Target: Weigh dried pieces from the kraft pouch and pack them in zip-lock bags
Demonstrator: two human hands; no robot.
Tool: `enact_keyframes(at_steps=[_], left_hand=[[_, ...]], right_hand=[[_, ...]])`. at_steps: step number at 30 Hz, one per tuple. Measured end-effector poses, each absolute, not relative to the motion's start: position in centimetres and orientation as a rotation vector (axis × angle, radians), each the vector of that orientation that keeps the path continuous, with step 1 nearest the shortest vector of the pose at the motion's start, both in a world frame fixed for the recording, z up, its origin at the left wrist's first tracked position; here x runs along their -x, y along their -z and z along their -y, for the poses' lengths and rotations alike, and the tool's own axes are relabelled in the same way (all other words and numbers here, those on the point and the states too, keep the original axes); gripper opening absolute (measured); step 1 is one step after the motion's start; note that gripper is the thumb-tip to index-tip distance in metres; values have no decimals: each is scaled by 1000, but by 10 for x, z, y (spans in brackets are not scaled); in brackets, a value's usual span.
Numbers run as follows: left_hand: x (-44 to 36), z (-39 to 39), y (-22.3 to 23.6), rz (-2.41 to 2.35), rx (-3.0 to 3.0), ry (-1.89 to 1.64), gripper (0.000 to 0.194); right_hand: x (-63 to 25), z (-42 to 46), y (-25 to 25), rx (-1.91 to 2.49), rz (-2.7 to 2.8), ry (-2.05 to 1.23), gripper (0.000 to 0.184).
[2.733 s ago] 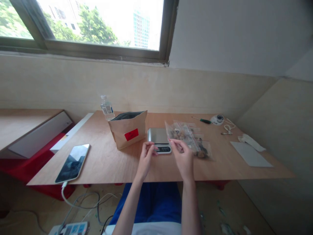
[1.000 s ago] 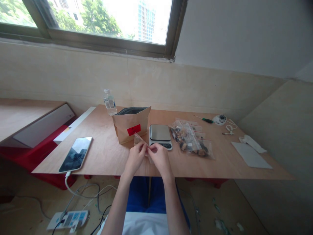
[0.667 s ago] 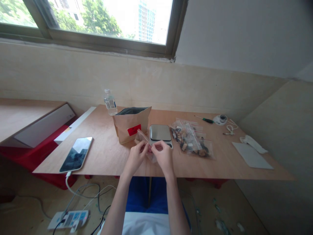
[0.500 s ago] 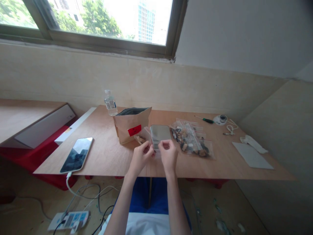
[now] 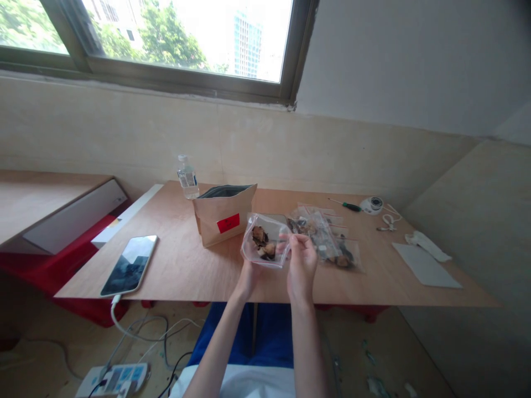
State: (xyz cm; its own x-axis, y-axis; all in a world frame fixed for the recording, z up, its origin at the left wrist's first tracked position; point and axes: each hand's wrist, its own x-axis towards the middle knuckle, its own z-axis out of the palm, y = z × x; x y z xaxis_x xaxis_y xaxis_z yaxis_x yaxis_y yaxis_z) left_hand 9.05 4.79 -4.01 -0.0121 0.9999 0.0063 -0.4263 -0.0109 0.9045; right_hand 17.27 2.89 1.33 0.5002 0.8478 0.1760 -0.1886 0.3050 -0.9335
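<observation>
Both my hands hold up a small clear zip bag (image 5: 265,243) with a few brown dried pieces inside, above the table's near edge. My left hand (image 5: 248,276) supports it from below, mostly hidden behind the bag. My right hand (image 5: 302,264) pinches its right upper edge. The bag hides most of the small silver scale (image 5: 277,218) behind it. A brown paper pouch (image 5: 224,220) with a red label stands open just to the left. A pile of filled clear bags (image 5: 327,243) lies to the right.
On the wooden table (image 5: 186,271) lie a phone (image 5: 129,265) on a cable at left, a water bottle (image 5: 187,177) at the back, a green screwdriver (image 5: 345,205), a tape roll (image 5: 371,204) and a grey sheet (image 5: 426,265) at right. A power strip (image 5: 116,380) sits on the floor.
Earlier my right hand held a filled bag to the right; that bag now lies on the pile. Both hands took a small bag near the scale and have lifted and turned it toward me.
</observation>
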Motion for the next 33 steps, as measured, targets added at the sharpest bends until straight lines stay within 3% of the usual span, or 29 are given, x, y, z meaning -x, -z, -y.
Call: enact_keyframes(at_steps=[3,9,17,24,33], left_hand=[[-101,-43,41,-694,-642,-1437,67],[-91,-44,51,-868,-559,-1614,56],[-79,-56,78,-944,-698,-1750,50],[-70,-63,92,-1055,-733,-1782,53],[-69,-66,95,-1211,-694,-1773,55]], right_hand=[[-171,-32,-8,1069,795,-895,25],[-175,-27,-16,1105,1073,-493,21],[-169,-71,-26,1107,1966,-753,20],[-148,-113,-7,918,2231,-996,36],[-137,-122,-3,1011,2259,-933,16]])
